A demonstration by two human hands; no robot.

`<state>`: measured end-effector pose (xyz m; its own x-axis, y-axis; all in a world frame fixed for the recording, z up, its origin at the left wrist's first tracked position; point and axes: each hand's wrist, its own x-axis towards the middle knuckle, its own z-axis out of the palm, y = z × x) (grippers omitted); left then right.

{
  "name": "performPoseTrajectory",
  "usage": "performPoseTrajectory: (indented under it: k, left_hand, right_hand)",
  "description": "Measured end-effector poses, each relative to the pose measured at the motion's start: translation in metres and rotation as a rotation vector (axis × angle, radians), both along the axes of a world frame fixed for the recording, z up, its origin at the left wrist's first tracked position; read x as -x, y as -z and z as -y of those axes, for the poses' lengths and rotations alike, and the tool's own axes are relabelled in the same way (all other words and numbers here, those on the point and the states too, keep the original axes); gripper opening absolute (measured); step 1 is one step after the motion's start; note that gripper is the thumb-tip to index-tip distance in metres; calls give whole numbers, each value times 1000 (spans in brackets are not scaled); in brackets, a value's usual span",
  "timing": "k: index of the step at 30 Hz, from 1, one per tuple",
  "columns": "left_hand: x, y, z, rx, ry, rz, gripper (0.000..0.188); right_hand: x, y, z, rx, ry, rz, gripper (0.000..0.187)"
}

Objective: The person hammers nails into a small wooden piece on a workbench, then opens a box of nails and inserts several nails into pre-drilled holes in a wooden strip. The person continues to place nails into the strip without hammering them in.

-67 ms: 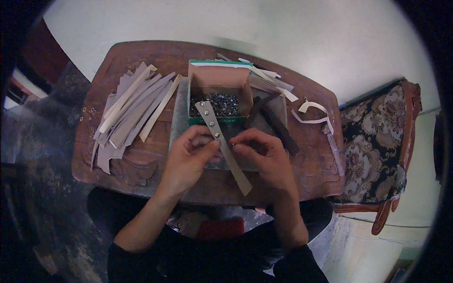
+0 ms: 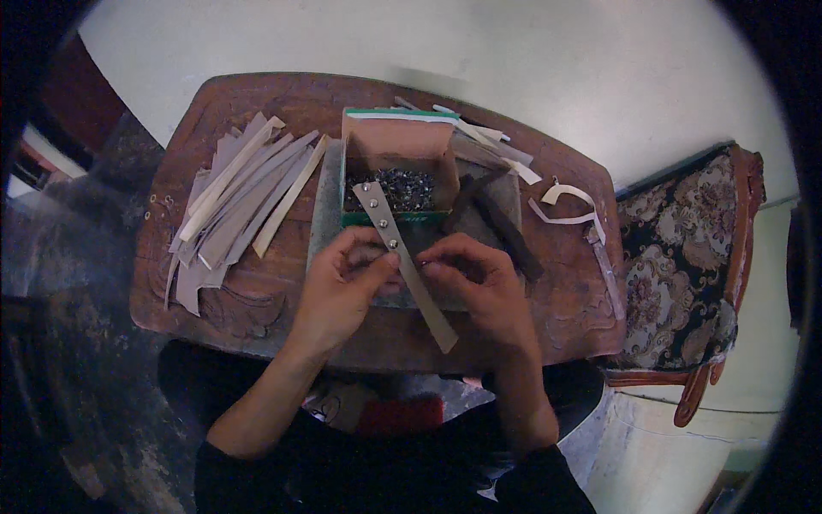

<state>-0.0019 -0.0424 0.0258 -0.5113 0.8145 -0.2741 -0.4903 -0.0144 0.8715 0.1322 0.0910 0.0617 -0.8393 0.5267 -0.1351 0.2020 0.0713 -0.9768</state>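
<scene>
A tapered beige strip (image 2: pixel 419 295), apparently leather, slants in front of the box with several round silver studs in a row along its upper part. My left hand (image 2: pixel 347 278) pinches its left edge between thumb and fingers, just below the lowest stud. To the right of the strip, the thumb and forefinger of my right hand (image 2: pixel 475 278) are pressed together on a tiny shiny piece, seemingly a metal stud and mostly hidden. Behind the strip's upper end, a green-edged cardboard box (image 2: pixel 400 137) holds a heap of small dark and silvery metal pieces (image 2: pixel 409 190).
Left of the box, a pile of grey and cream strips (image 2: pixel 244 201) lies on the carved wooden table (image 2: pixel 282 338). Dark strips (image 2: pixel 505 231) rest on a grey slab (image 2: pixel 325 206) under the box. More pale strips (image 2: pixel 492 141) lie behind; a flowered chair (image 2: pixel 681 248) stands right.
</scene>
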Motion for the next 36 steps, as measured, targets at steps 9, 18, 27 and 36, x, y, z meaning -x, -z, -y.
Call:
performPoseTrajectory:
  k: [9, 18, 27, 36]
  left_hand:
    - [1, -1, -4, 0, -44, 31, 30]
    - [0, 6, -6, -37, -73, -26, 28]
    - [0, 3, -5, -68, -102, -34, 25]
    - [0, 0, -5, -48, -87, -53, 25]
  right_hand:
    - [5, 18, 6, 77, 47, -53, 14]
    - [4, 26, 7, 176, 56, -49, 14]
    - [5, 26, 8, 214, 107, -16, 17]
    - [4, 35, 6, 184, 76, -75, 18]
